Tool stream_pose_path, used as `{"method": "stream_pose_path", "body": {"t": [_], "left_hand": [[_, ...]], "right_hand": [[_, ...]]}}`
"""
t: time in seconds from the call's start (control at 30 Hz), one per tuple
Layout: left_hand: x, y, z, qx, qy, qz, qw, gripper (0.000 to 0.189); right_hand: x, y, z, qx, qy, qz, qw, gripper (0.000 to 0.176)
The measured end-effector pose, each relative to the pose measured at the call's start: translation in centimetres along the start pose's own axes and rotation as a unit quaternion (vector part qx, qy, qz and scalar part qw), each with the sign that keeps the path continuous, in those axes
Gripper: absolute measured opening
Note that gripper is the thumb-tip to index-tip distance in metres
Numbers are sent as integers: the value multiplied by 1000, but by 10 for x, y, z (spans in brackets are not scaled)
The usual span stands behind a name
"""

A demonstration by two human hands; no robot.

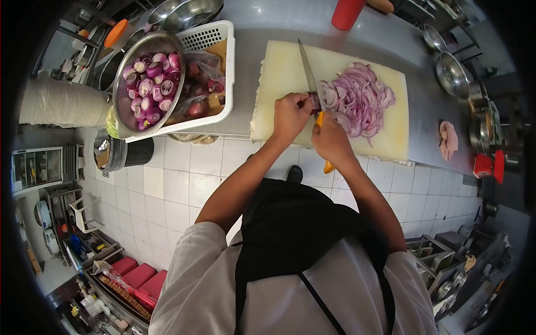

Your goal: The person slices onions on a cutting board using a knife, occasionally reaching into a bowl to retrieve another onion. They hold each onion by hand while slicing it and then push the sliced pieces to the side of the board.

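Steel tabletop (268, 22) is topped by a pale cutting board (279, 72). Sliced onion (360, 97) is heaped on the board's right. Knife (306, 64) is gripped at its orange handle by the right hand (332, 139). Onion half (316, 103) is pinned mid-board by the left hand (290, 114). It is judged firm, layered and probably slippery, best held by the rounded back.

A commercial kitchen: steel counter (279, 22), stacked metal bowls (187, 12), white tiled floor (178, 184), large cutting board (279, 78).
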State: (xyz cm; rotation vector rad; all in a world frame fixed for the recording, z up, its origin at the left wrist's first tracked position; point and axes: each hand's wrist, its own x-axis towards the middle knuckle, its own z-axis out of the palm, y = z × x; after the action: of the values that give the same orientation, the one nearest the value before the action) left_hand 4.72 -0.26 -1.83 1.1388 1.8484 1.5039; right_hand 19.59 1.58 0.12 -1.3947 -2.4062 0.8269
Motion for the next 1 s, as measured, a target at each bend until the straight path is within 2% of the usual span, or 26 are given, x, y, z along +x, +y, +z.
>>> {"method": "stream_pose_path", "body": {"t": [0.07,0.17,0.27,0.37,0.47,0.57,0.67,0.77,0.87,1.0], "left_hand": [[-1,1,-2,9,6,7,1000,17],[0,8,-2,-5,-4,-7,1000,17],[-1,0,0,-41,-14,-19,999,17],[-2,6,-3,-41,-19,-28,999,17],[-1,0,-1,-52,-18,-34,998,17],[-2,2,-2,-21,-4,-17,1000,17],[-2,4,-2,-12,3,-4,1000,16],[-6,2,0,-22,3,-3,1000,16],[-2,-2,0,-25,3,-3,1000,15],[-3,7,-4,-14,-12,-19,1000,15]], "right_hand": [[11,-23,-19,42,-81,92,992,31],[23,-16,-31,32,-91,74,993,32],[8,-61,-82,80,-171,160,969,35],[-8,-65,-87,98,-168,154,969,40],[-15,-69,-82,71,-182,181,964,36],[-10,-35,-40,17,-114,110,987,30],[7,-31,-19,4,-61,70,996,31],[28,-16,-16,36,-72,64,995,34],[21,-51,-63,82,-161,146,973,37],[-7,-74,-90,80,-181,171,965,38]]}}
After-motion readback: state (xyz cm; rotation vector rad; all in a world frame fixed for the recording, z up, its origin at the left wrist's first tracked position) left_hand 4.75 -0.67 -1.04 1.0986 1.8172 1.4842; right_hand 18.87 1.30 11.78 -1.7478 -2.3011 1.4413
